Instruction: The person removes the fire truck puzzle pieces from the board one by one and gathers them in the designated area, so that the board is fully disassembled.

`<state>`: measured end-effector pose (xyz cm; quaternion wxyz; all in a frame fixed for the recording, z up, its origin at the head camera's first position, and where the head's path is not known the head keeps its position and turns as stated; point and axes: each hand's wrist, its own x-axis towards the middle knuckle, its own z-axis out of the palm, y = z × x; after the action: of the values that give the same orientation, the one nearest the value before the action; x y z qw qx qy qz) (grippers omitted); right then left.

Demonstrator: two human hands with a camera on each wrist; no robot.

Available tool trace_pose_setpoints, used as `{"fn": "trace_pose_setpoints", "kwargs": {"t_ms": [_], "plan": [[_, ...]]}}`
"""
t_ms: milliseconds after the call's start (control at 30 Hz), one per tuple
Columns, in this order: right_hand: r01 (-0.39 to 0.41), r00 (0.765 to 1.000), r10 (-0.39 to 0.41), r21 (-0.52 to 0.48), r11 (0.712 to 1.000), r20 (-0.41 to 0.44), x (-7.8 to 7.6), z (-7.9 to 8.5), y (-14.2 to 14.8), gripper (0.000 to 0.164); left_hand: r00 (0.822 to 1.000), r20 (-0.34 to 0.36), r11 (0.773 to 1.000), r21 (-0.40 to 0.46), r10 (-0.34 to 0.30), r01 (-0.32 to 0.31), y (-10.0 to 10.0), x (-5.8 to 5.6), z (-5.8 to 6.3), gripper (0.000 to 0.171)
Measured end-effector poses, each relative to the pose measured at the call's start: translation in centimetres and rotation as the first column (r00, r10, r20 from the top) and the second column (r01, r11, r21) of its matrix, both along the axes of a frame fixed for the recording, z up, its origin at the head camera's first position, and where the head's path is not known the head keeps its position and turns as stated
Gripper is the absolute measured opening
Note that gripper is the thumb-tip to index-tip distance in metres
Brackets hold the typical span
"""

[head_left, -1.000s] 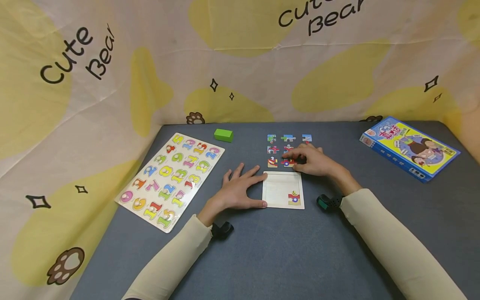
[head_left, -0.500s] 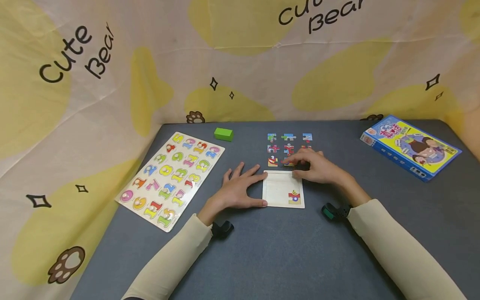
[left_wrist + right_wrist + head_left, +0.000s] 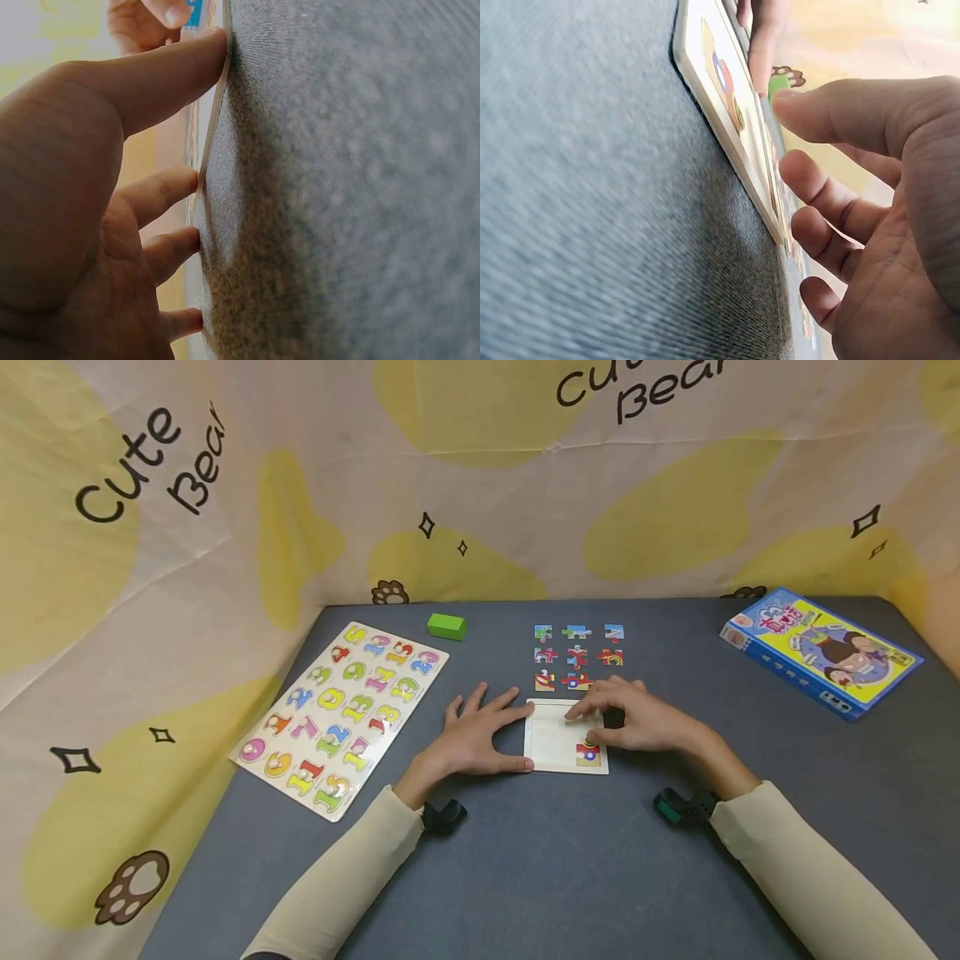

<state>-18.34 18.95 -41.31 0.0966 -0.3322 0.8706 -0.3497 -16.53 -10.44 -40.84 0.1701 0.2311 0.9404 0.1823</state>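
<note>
A small white puzzle tray (image 3: 553, 735) lies flat on the table between the hands, with one red-and-yellow jigsaw piece (image 3: 588, 755) in its near right corner. My left hand (image 3: 480, 739) has its fingers spread, and its thumb and forefinger touch the tray's left edge. Over the right part of the tray hovers my right hand (image 3: 633, 714), fingers loosely bent, thumb apart from forefinger. No object shows between the fingers (image 3: 810, 176) in the right wrist view. Beyond the tray, several jigsaw pieces (image 3: 577, 656) are laid out in rows; part of the nearest row is behind the right hand.
To the left lies a number board (image 3: 341, 714) of colourful figures. A green block (image 3: 446, 627) stands at the back, near that board. A blue-and-yellow box (image 3: 821, 652) lies at the back right. Patterned cloth (image 3: 480, 485) hangs behind the grey table.
My right hand has moved from over the jigsaw pieces toward me, to above the tray. The left hand stays at the tray's edge.
</note>
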Motion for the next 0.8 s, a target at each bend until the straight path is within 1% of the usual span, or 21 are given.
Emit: {"fn": "trace_pose_setpoints", "kwargs": {"t_ms": [267,500,800], "plan": [[-0.064,0.998,0.064,0.002,0.998,0.005,1.0,0.0,-0.1,0.031,1.000,0.005,1.000,0.009,-0.007,0.007,0.0,-0.1,0.0,0.087],[-0.059,0.997,0.058,0.027,0.998,0.045,1.4,0.3,-0.2,0.031,1.000,0.010,1.000,0.013,-0.004,0.004,-0.1,-0.1,0.1,0.087],[-0.052,0.999,0.052,0.079,0.995,0.006,1.7,0.4,-0.1,0.031,1.000,0.008,1.000,0.023,-0.009,0.009,-0.1,-0.1,0.0,0.086]]}}
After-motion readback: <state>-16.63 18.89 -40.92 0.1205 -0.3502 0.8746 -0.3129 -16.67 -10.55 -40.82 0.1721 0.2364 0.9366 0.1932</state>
